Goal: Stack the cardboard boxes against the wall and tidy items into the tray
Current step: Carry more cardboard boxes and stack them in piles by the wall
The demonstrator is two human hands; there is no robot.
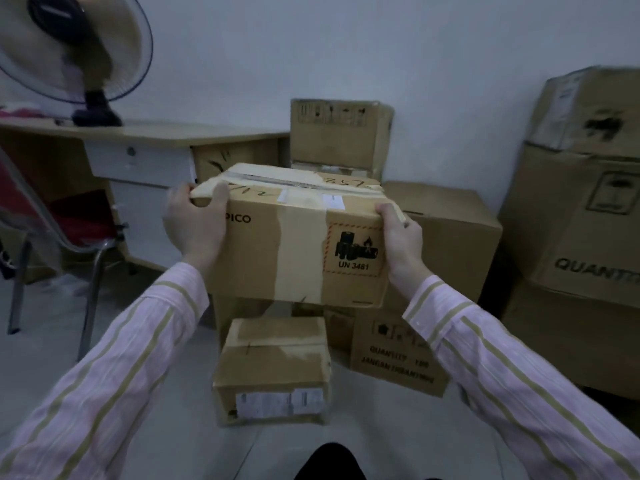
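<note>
- PICO box [294, 237]: a taped cardboard carton printed "PICO" and "UN 3481". It sits between your two hands at the centre of the view, with its long face towards you. Whether its underside rests on the cartons beneath it cannot be told.
- Left hand [194, 223]: you grip the left end of the PICO box, with your thumb hooked over its top edge and your fingers curled round the end panel.
- Right hand [401, 240]: you grip the right end of the PICO box, with your thumb on its top corner. The fingers pass behind the end panel and are hidden.
- Small box [273, 368]: below the PICO box and nearer to you, lying on the floor [156, 358], with a white label on its near face.
- Printed box [398, 362]: below and right of the PICO box, partly covered by your right sleeve [502, 375].
- Upright box [339, 136]: behind the PICO box, against the wall [381, 46].
- Large boxes [581, 209]: well to the right of the PICO box, stacked one on another by the wall.
- Desk [156, 135]: behind and left of the PICO box, carrying a fan [69, 46]. A chair [52, 233] stands further left.
</note>
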